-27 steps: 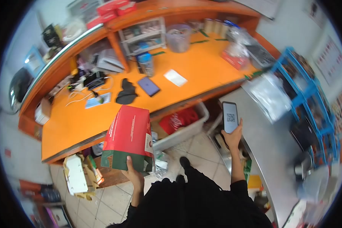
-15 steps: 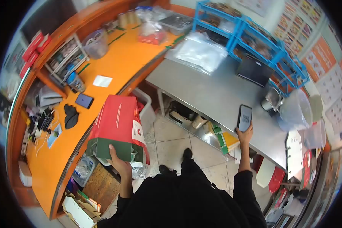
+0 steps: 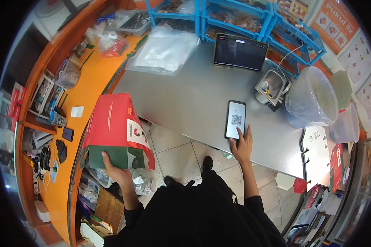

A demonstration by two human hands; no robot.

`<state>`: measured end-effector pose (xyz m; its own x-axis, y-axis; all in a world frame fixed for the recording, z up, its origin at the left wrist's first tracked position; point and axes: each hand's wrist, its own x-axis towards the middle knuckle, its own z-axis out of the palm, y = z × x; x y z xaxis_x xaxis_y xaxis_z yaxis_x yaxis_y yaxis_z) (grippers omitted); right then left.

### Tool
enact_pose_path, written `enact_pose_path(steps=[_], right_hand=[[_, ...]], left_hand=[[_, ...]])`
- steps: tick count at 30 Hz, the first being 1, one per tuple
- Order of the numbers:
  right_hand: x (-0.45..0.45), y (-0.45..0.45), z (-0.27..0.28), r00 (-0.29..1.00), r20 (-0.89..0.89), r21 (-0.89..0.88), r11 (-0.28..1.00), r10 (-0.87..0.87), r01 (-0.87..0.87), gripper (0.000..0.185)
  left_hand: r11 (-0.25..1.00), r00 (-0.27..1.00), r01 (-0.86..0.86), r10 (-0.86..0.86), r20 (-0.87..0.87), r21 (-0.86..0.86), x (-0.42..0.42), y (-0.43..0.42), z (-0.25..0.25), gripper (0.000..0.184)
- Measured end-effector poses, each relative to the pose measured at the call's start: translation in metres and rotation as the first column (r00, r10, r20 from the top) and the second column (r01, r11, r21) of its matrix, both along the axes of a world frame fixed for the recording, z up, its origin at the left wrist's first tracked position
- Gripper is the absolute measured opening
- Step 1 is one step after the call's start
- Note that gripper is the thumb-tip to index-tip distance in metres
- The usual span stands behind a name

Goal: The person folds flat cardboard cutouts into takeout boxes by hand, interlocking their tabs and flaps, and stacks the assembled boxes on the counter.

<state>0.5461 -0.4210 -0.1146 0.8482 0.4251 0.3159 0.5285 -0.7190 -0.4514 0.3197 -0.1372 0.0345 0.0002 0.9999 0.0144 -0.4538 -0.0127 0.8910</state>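
Observation:
My left hand [image 3: 117,172] grips a red carton with a dark green end [image 3: 111,123] by its green flap, thumb on the outside. A white label with a small picture marks the carton's side. Over the steel table, a smartphone [image 3: 236,113] shows a QR code and appears to lie flat. My right hand [image 3: 243,147] is at the phone's lower end with fingers spread. One fingertip touches the lower screen, and the thumb is by the bottom edge.
A tablet [image 3: 240,51] leans against blue crates [image 3: 235,18] at the back. Near it stand a metal container with scissors [image 3: 272,87] and a clear plastic bucket [image 3: 311,96]. Plastic bags [image 3: 165,49] lie at the back left. An orange counter [image 3: 76,127] runs along the left.
My view has turned right and moved nearer the steel table. The phone now appears laid on the table, and my right fingers have spread at its lower end. The carton stays in my left hand.

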Motion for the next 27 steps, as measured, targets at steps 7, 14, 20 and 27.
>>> enact_pose_path(steps=[7, 14, 20, 27], right_hand=[[0.03, 0.043, 0.063, 0.959, -0.187, 0.429, 0.896, 0.212, -0.114, 0.045], [-0.009, 0.121, 0.137, 0.658, 0.026, 0.429, 0.586, 0.753, -0.687, 0.069], [-0.002, 0.146, 0.111, 0.16, -0.233, 0.908, 0.274, 0.959, -0.318, 0.06], [0.022, 0.046, 0.043, 0.988, -0.121, 0.429, 0.903, 0.095, -0.034, 0.04]], left_hand=[[0.989, 0.983, 0.145, -0.14, -0.121, 0.038, 0.048, -0.044, -0.001, 0.04], [0.864, 0.813, 0.495, -0.423, -0.4, 0.095, 0.07, -0.079, -0.017, 0.043], [0.624, 0.66, 0.74, -0.745, 0.095, -0.25, 0.103, -0.021, -0.039, 0.046], [0.797, 0.791, 0.571, -0.598, -0.129, -0.196, 0.133, 0.01, -0.033, 0.031]])
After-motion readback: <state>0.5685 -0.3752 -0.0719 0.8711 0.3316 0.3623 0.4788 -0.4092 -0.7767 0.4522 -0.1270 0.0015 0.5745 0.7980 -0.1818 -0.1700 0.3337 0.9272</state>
